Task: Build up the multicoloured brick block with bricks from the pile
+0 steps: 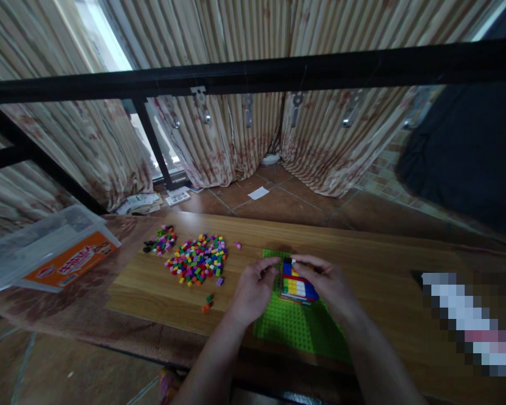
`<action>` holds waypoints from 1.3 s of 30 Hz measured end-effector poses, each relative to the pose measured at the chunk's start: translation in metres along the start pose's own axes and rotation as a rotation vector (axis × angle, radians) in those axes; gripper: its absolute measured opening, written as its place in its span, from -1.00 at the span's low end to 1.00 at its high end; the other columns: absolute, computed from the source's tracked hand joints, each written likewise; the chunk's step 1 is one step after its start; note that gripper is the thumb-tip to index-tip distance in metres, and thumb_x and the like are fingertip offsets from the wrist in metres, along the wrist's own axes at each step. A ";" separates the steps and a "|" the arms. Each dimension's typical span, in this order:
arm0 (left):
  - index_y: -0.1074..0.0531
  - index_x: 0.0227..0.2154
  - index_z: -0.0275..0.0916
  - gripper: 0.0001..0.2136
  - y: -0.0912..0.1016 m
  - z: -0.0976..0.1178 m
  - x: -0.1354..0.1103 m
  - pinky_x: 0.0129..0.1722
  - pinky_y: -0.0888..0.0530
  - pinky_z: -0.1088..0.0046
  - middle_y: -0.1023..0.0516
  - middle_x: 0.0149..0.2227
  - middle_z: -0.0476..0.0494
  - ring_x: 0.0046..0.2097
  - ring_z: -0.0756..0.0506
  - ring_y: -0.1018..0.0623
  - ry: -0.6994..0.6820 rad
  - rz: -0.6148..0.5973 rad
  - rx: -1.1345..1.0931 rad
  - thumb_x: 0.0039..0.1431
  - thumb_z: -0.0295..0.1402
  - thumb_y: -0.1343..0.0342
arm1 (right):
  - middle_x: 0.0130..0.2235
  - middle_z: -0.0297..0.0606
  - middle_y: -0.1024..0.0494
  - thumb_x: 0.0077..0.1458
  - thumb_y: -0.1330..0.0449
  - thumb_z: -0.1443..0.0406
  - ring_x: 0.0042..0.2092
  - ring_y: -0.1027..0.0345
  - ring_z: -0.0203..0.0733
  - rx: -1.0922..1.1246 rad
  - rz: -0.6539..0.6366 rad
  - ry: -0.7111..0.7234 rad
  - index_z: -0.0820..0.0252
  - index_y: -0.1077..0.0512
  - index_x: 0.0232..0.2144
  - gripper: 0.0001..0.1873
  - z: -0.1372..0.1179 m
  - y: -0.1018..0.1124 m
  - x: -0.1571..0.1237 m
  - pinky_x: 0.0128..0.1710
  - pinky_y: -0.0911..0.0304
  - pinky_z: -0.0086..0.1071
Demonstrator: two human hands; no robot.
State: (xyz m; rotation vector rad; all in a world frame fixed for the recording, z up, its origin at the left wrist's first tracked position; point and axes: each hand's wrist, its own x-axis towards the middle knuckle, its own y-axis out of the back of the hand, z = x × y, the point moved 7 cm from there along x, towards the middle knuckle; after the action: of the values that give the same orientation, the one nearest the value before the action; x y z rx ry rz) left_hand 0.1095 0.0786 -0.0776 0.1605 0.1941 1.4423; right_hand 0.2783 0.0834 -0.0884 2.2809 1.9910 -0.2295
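Two bare forearms came up from the bottom edge and met over the near part of the green baseplate (293,332), which lay flat on the wooden tabletop (160,284). On the far half of that baseplate stood the brick build (297,288), a small block with yellow, white, red and blue faces showing between the hands. The right hand (328,281) was cupped over the build's top and right side, fingers curled around it and thumb toward the middle, holding it. The left hand (253,289) sat at the baseplate's left edge, fingers bent and their tips drawn together against the build's upper left corner. Whether those tips pinched a loose piece could not be told.

Left of the baseplate, well apart from it, lay a heap of loose bricks (198,260) in many colours, with a smaller cluster (162,241) farther left still. A single pink brick (237,245) sat between the heap and the baseplate's far corner, and a couple of stray bricks (207,304) lay nearer, just left of the left wrist. Far to the left of the baseplate, at the table's end, rested a clear plastic box (46,247) with an orange label. Beyond the baseplate a black rail (253,73) crossed the view, with striped curtains (236,143) behind it and a scrap of paper (258,193) on the tiled floor.
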 end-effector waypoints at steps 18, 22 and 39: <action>-0.60 -0.28 -0.26 -0.76 0.071 0.002 0.000 -0.30 -0.39 0.47 -0.64 -0.36 -0.12 -0.34 -0.07 -0.54 -0.026 0.224 0.331 0.17 -0.42 -0.01 | -0.41 -0.23 -0.68 -0.31 -0.47 0.08 -0.45 -0.55 -0.07 0.070 0.100 -0.094 0.14 -0.65 -0.41 -0.63 0.009 0.001 0.001 -0.42 -0.48 -0.26; -0.58 -0.43 -0.25 -0.82 0.112 -0.007 -0.007 -0.34 -0.33 0.49 -0.61 -0.45 -0.10 -0.37 -0.06 -0.52 0.134 0.314 0.589 0.09 -0.47 -0.06 | -0.45 -0.28 -0.67 -0.36 -0.49 0.13 -0.48 -0.53 -0.14 0.106 0.156 -0.118 0.13 -0.64 -0.44 -0.66 0.007 0.002 -0.001 -0.45 -0.47 -0.33; -0.50 -0.50 -0.23 -0.94 0.107 -0.010 -0.016 -0.24 -0.35 0.37 -0.59 -0.41 -0.19 -0.25 -0.19 -0.55 0.177 0.179 0.783 0.01 -0.48 -0.16 | -0.25 -0.20 -0.69 -0.16 -0.41 0.04 -0.17 -0.56 -0.03 0.151 0.266 0.082 0.11 -0.62 -0.35 -0.65 -0.005 0.013 -0.002 -0.16 -0.45 -0.20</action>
State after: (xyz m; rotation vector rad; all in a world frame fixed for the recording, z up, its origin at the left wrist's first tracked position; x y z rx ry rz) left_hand 0.0021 0.0757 -0.0624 0.7015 0.9072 1.4919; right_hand 0.2915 0.0807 -0.0835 2.6572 1.7318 -0.2750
